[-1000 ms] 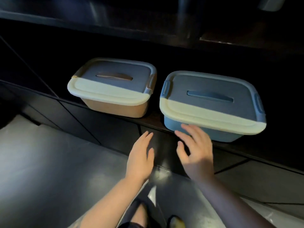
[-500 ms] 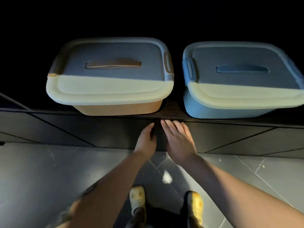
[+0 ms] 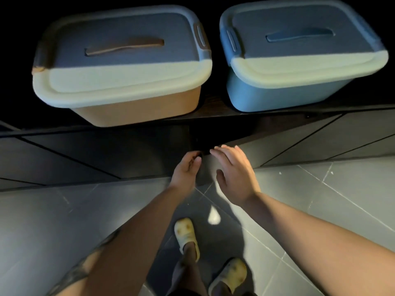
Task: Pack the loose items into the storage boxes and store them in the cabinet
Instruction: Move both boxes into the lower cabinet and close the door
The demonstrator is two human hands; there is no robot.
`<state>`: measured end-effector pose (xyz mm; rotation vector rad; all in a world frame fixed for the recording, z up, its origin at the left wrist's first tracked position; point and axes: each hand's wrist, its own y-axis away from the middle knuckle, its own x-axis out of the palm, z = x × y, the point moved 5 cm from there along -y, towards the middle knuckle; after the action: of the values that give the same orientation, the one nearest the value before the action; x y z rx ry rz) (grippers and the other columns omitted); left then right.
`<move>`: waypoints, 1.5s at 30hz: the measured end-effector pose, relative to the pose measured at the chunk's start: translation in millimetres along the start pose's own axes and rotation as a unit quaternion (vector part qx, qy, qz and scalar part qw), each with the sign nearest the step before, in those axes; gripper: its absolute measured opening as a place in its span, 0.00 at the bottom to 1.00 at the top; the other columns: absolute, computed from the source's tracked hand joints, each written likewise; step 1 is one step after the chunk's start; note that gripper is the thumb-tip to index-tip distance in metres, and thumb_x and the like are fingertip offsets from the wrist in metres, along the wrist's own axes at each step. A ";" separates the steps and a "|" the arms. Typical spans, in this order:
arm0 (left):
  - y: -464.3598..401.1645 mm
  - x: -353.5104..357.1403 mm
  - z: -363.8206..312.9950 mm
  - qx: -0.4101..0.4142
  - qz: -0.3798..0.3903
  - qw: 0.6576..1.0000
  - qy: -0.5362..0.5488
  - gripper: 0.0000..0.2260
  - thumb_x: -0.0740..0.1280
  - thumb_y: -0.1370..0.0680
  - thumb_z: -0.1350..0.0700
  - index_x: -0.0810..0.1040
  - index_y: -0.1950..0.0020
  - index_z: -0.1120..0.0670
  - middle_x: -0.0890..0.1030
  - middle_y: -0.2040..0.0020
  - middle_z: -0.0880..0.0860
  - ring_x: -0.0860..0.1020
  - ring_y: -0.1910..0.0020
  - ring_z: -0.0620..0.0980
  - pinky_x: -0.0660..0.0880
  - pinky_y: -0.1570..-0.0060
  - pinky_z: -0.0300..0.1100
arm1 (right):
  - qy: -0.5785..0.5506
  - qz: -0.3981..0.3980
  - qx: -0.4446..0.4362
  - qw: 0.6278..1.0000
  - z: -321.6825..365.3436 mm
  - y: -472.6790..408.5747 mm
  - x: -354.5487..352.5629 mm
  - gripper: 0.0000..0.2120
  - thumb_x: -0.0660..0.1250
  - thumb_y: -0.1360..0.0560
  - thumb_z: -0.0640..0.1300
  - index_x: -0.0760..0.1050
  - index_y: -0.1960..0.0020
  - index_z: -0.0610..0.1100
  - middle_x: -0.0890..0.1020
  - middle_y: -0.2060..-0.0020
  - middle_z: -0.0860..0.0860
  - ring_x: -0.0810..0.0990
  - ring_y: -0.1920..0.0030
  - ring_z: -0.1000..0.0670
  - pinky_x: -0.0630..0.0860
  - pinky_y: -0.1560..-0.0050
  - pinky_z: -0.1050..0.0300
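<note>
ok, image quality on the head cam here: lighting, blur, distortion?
Head view: dim overall; a hard shadow line crosses both lids, so only the front strips of the orange box and the blue box are lit. The cabinet interior behind them is black. Wide-angle bowing bends the box edges. A bright glare spot sits on the floor tiles. Left hand is slightly smeared; right hand is sharper.

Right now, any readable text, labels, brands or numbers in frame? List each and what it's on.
None readable.
Orange storage box and its lid: no label or print visible.
Blue storage box and its lid: no label or print visible.
Yellow slippers: dark marks on top, not lettering.
Cabinet front and floor tiles: no text.
</note>
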<state>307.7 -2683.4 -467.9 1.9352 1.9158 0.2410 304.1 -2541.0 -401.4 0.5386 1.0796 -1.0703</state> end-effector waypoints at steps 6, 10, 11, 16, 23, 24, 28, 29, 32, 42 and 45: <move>75.4 43.6 22.3 -0.004 -0.016 1.000 -0.022 0.07 0.59 0.21 0.45 0.73 0.57 0.36 0.74 0.67 0.36 0.72 0.66 0.35 0.69 0.66 0.29 | -0.042 -0.010 0.033 0.999 -2.5 70.7 -25.9 0.17 0.66 0.25 0.52 0.79 0.41 0.45 0.79 0.49 0.47 0.75 0.46 0.45 0.71 0.46 0.50; 114.2 80.9 26.6 -0.017 -0.001 0.999 -0.043 0.05 0.61 0.21 0.47 0.74 0.55 0.43 0.76 0.61 0.43 0.76 0.58 0.44 0.68 0.61 0.34 | -0.018 -0.005 0.042 0.999 -12.4 113.9 -39.1 0.13 0.69 0.27 0.53 0.80 0.48 0.46 0.78 0.52 0.49 0.75 0.48 0.45 0.70 0.48 0.51; 124.5 91.0 27.0 -0.020 0.013 0.998 -0.062 0.05 0.61 0.21 0.47 0.74 0.53 0.44 0.77 0.60 0.44 0.76 0.57 0.45 0.68 0.62 0.34 | -0.023 -0.010 0.046 0.999 -15.7 126.9 -42.2 0.12 0.70 0.28 0.53 0.80 0.50 0.46 0.78 0.53 0.50 0.75 0.48 0.46 0.69 0.48 0.52; 171.7 155.5 25.5 0.009 0.092 0.990 -0.106 0.08 0.62 0.22 0.46 0.75 0.47 0.47 0.80 0.53 0.44 0.77 0.57 0.41 0.71 0.57 0.34 | -0.052 0.003 0.076 0.996 -48.4 195.9 -61.4 0.05 0.67 0.26 0.48 0.76 0.55 0.47 0.75 0.47 0.51 0.71 0.40 0.47 0.65 0.39 0.48; 203.5 278.5 7.4 0.042 0.211 0.968 -0.130 0.17 0.63 0.23 0.44 0.73 0.35 0.45 0.79 0.41 0.46 0.80 0.47 0.47 0.76 0.47 0.44 | -0.103 0.013 0.219 0.970 -117.6 295.3 -103.1 0.07 0.63 0.23 0.42 0.75 0.46 0.49 0.64 0.28 0.55 0.71 0.35 0.48 0.71 0.42 0.51; 205.1 297.3 2.5 0.049 0.218 0.965 -0.136 0.17 0.62 0.22 0.45 0.73 0.34 0.47 0.78 0.39 0.48 0.79 0.45 0.49 0.75 0.46 0.44 | -0.111 0.018 0.244 0.963 -128.4 307.1 -109.9 0.08 0.62 0.22 0.42 0.75 0.44 0.50 0.63 0.27 0.58 0.73 0.37 0.50 0.72 0.44 0.52; 212.5 365.5 -12.3 0.031 0.327 0.935 -0.132 0.22 0.62 0.21 0.53 0.64 0.27 0.53 0.72 0.32 0.52 0.75 0.39 0.45 0.66 0.46 0.33 | -0.084 0.016 0.290 0.953 -170.0 335.8 -140.1 0.13 0.60 0.22 0.36 0.76 0.42 0.48 0.64 0.27 0.58 0.75 0.39 0.50 0.72 0.46 0.56; 213.9 375.9 -14.7 0.023 0.362 0.924 -0.124 0.23 0.62 0.21 0.55 0.62 0.26 0.52 0.72 0.31 0.52 0.74 0.38 0.44 0.66 0.45 0.31 | -0.072 0.015 0.306 0.949 -179.0 340.1 -146.5 0.13 0.60 0.23 0.36 0.77 0.43 0.47 0.64 0.27 0.59 0.76 0.39 0.49 0.71 0.47 0.58; 204.1 371.3 -22.8 0.020 0.356 0.927 -0.119 0.21 0.63 0.21 0.55 0.66 0.28 0.49 0.75 0.34 0.52 0.76 0.40 0.44 0.67 0.50 0.23 | -0.046 0.002 0.338 0.940 -199.6 345.9 -160.2 0.12 0.61 0.23 0.36 0.77 0.44 0.47 0.64 0.27 0.59 0.75 0.38 0.48 0.70 0.47 0.60; 124.4 153.7 -54.2 0.015 0.010 0.989 -0.148 0.15 0.63 0.21 0.54 0.73 0.33 0.51 0.77 0.39 0.48 0.74 0.42 0.44 0.67 0.42 0.35 | -0.083 -0.005 0.426 0.901 -149.4 238.8 -109.9 0.31 0.67 0.31 0.40 0.64 0.30 0.51 0.58 0.25 0.50 0.56 0.26 0.47 0.58 0.29 0.52; 107.1 79.3 -68.0 0.017 -0.071 0.981 -0.180 0.17 0.62 0.20 0.54 0.71 0.32 0.51 0.74 0.34 0.49 0.71 0.35 0.47 0.65 0.34 0.42 | -0.229 0.068 0.334 0.912 -89.6 156.0 -72.5 0.28 0.66 0.30 0.35 0.67 0.32 0.50 0.65 0.29 0.51 0.65 0.32 0.53 0.58 0.38 0.67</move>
<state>382.3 -2591.6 -376.3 1.7123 1.8093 -0.1734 399.2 -2372.1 -393.7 0.8343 0.2365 -1.3535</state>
